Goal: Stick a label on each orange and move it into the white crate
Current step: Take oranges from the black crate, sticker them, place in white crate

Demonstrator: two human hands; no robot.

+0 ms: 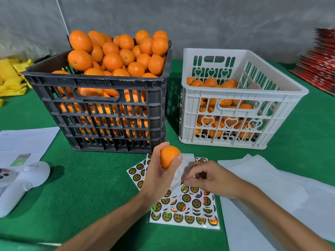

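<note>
My left hand (159,175) grips an orange (169,156) above the green table, just in front of the black crate (101,113) heaped with oranges. My right hand (204,178) rests on the sticker sheet (186,205), its thumb and fingers pinching at a label near the sheet's peeled upper part. The sheet carries several round gold-and-black labels. The white crate (241,98) stands at the right, partly filled with oranges (212,83).
More sticker sheets (136,173) lie under my left hand. White paper sheets (272,187) lie at the right, a printed page (23,144) and a white device (21,183) at the left. Yellow foam nets (10,78) sit far left, red cartons (319,67) far right.
</note>
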